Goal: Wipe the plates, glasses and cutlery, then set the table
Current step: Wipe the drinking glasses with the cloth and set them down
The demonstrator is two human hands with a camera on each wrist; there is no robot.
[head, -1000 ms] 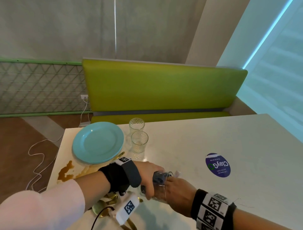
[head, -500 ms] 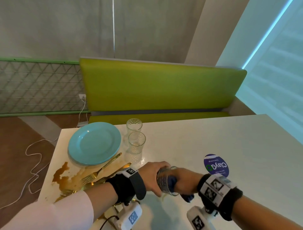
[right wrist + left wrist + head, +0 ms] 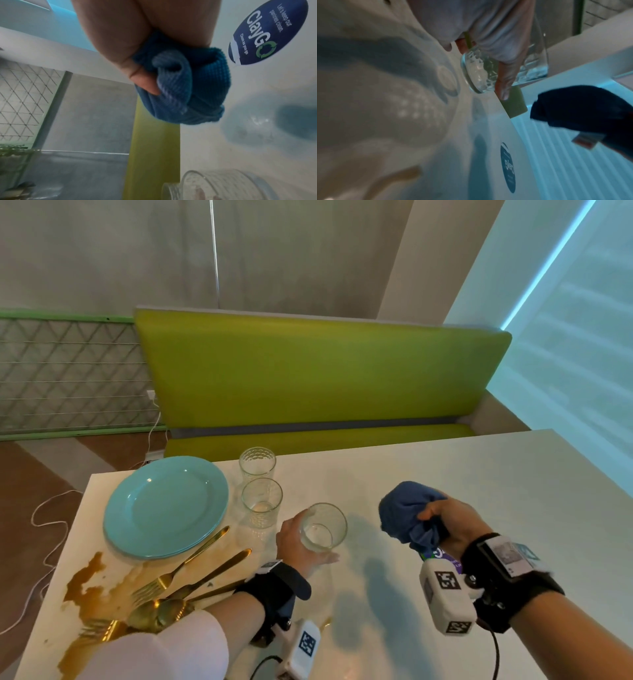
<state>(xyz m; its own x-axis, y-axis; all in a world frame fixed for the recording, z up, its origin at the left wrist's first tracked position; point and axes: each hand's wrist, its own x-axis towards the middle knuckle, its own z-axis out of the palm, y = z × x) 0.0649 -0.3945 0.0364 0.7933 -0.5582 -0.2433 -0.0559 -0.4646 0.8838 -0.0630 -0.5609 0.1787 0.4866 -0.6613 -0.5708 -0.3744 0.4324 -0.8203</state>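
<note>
The left hand (image 3: 301,542) is wrapped around a clear, faceted drinking glass (image 3: 323,527), holding it tilted above the white desk (image 3: 445,484) with its open mouth turned up and toward the person's right. The right hand (image 3: 452,523) clenches a bunched blue microfibre cloth (image 3: 406,510) and hovers apart from the glass, level with it and directly to its right. The glass's long axis thus points roughly at the cloth, so the cloth hand appears best placed to enter the mouth. Two more clear patterned glasses (image 3: 262,501) stand beside the stacked turquoise plates (image 3: 166,505), and gold cutlery (image 3: 191,573) lies at the brown spill (image 3: 85,580) on the left.
</note>
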